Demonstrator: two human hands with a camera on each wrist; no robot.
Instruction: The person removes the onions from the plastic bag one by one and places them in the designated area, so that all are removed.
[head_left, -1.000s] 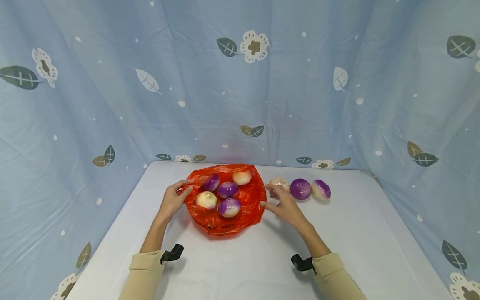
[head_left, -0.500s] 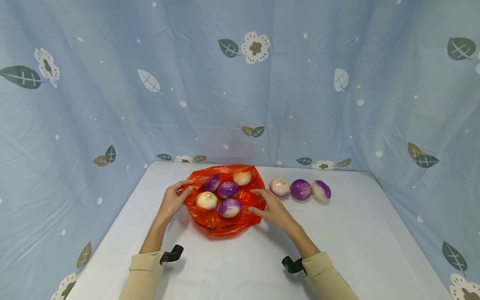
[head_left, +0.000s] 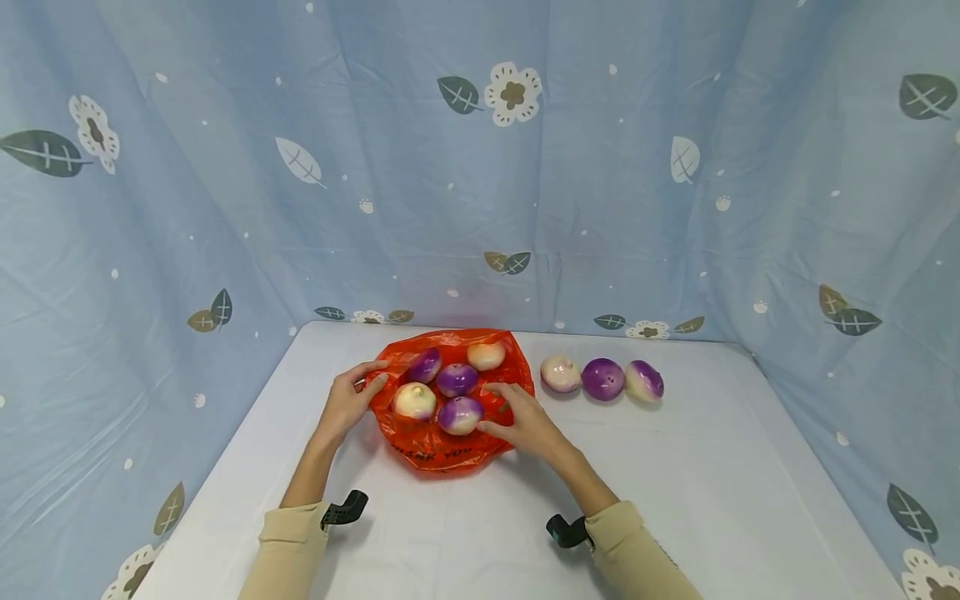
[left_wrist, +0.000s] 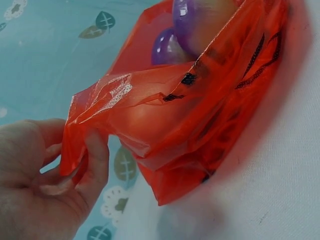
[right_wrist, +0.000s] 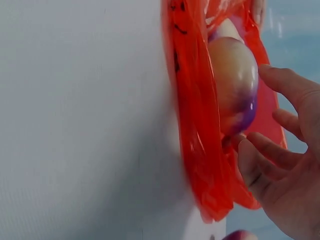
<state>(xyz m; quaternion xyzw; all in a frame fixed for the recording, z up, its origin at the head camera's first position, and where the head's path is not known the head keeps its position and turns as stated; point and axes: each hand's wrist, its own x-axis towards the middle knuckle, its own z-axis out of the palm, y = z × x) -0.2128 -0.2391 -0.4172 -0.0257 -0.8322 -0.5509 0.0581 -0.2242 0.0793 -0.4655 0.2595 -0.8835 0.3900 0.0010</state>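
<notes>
A red plastic bag lies with its mouth open, several glossy purple-and-white turnips inside. At its left rim my left hand pinches the plastic between thumb and fingers; the left wrist view shows the folded red film between them. My right hand is over the bag's right side, fingers spread around the right of the front turnip. In the right wrist view, that turnip is close to the fingertips; whether they touch it I cannot tell.
Three more turnips stand in a row right of the bag: a pale one, a purple one and a two-toned one. All rest on a white-covered table. A blue patterned curtain encloses the back and sides.
My right hand has moved left from the bag's right rim to over the bag, beside the front turnip. The pale turnip on the table came into full view. My left hand stays put.
</notes>
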